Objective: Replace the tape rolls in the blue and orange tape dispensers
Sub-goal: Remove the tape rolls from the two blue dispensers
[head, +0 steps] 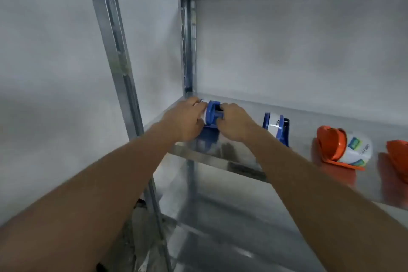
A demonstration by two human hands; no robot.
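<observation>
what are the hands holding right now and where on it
Both grip the leftmost blue plastic tape dispenser on the metal shelf: left hand on its white roll side, right hand on the opposite side.

Four tape dispensers in a row across the middle of the frame; leftmost blue dispenser (211, 117), centre-left, loaded with a white tape roll (204, 111), gripped from both sides and partly hidden by fingers; second blue dispenser (277, 125) just right of centre, standing upright, white printed roll seated between its blue side plates; orange dispenser (331, 146) at right, tipped toward the left, white roll with green-blue print jutting out to its right; another orange dispenser (398, 150) cut off by the right edge, too little showing to tell its load.
</observation>
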